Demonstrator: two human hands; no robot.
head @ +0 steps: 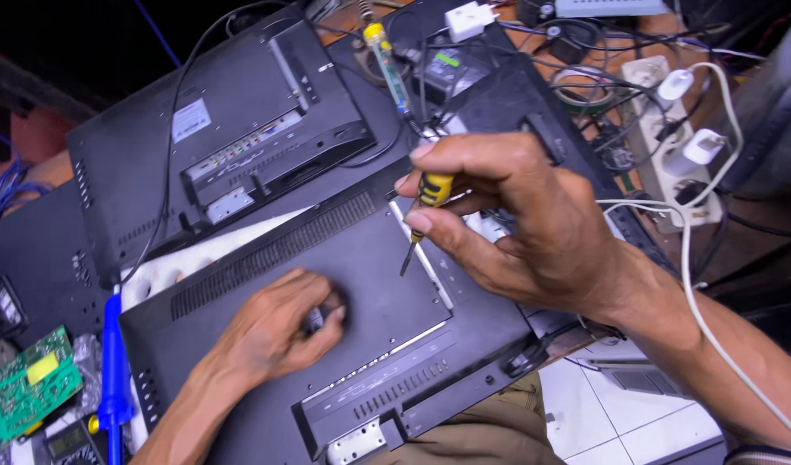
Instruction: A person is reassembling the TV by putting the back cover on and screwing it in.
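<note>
Status from my feed: the black monitor back cover (344, 284) lies face-down across the middle of the surface (636, 413), and it looks seated all round, no lifted edge or open seam that I can make out. My left hand (275, 331) is pressed down near the cover's centre, fingers curled tight around a small dark part at the mount recess; I can't tell what that part is. My right hand (516, 215) is clamped on a small yellow-handled screwdriver (423, 215), pinched between thumb and fingers, tip pointing down at about 7 o'clock from the grip and hovering just above the cover near the metal strip (425, 271) on its right side. The tip is not in any screw head that I can see. I see no loose screws lying on the cover, so I judge this an early stage: panel shut, fasteners not visibly out, most of the work left. At 11 o'clock a second monitor (232, 129) sits back-up with its ports exposed. At 12 o'clock lies a clear-handled tester screwdriver (387, 65). At 2 o'clock a power strip (671, 146) holds white plugs. At 8 o'clock sits a green circuit board (29, 383) beside a blue tool handle (113, 370).
</note>
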